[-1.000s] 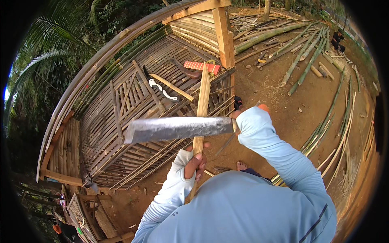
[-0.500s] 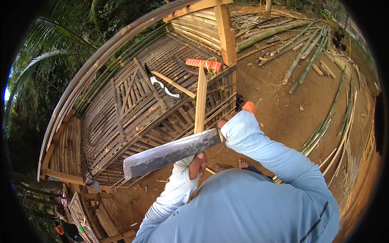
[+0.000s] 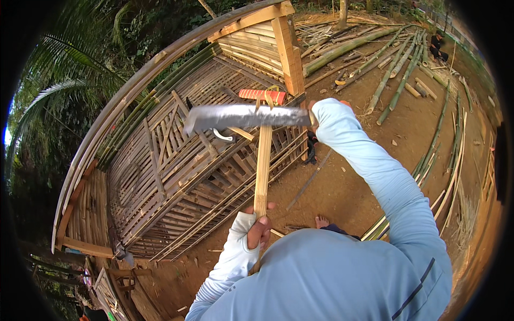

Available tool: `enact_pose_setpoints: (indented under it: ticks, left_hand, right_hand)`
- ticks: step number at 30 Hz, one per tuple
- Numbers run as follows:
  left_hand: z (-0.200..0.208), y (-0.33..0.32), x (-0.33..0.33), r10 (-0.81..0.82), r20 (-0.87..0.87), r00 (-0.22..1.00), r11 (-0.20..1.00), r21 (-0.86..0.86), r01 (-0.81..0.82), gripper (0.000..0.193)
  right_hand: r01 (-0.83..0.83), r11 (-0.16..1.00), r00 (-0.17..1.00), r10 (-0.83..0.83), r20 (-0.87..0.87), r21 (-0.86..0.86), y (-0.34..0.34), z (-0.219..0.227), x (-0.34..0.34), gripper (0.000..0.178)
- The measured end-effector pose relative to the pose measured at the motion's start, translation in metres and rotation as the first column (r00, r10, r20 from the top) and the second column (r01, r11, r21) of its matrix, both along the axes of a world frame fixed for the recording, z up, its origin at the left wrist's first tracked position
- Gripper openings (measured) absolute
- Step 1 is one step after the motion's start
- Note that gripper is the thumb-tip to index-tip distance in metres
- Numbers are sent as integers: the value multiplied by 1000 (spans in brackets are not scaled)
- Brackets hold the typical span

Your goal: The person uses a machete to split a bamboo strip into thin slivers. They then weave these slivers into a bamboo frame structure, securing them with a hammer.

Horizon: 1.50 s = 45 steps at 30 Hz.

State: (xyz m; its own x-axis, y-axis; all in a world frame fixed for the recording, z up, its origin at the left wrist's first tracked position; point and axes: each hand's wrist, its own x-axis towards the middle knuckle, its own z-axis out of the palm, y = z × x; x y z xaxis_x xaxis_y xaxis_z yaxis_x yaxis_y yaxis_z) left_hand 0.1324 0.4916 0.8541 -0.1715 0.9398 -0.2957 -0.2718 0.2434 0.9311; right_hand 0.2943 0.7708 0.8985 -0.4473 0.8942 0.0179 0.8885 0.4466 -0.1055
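My right hand is closed round the handle of a machete, partly covered by the pale blue sleeve. The broad grey blade points left and passes across the upper part of a wooden stick; whether it touches the wood I cannot tell. Low in front of my body, my left hand grips the stick's lower part, thumb and fingers wrapped round it. The stick stands nearly upright in view, its lower end hidden by hand and sleeve.
Ahead stands a slatted bamboo platform with a wooden post. On it lie a red banded object with yellow cord and a curved white handle, partly behind the blade. Bamboo poles cover the ground at right; a person sits beyond.
My right hand has raised the machete up and away from my left hand, along the stick. The left hand keeps its hold on the stick, nearly in place.
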Motion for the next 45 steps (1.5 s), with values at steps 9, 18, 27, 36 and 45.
enact_pose_setpoints:
  ticks: [9,18,27,36,45]
  left_hand:
    - [9,4,-3,-24,63,998,997,76,19,42]
    - [1,19,1,-42,49,998,997,69,39,37]
    - [-15,11,2,20,-56,998,1000,19,-19,13]
    - [1,0,9,26,-32,999,999,21,-26,35]
    - [17,2,14,-18,11,1000,999,42,18,44]
  right_hand:
    - [176,984,840,-138,-525,23,-14,-23,39,25]
    - [-285,958,889,273,-367,21,-103,-60,9,15]
    - [-406,894,836,448,-316,191,-113,-74,-1,19]
    - [-483,784,796,579,-178,390,-107,-58,7,16]
    - [-248,949,854,309,-419,195,-76,-67,7,39]
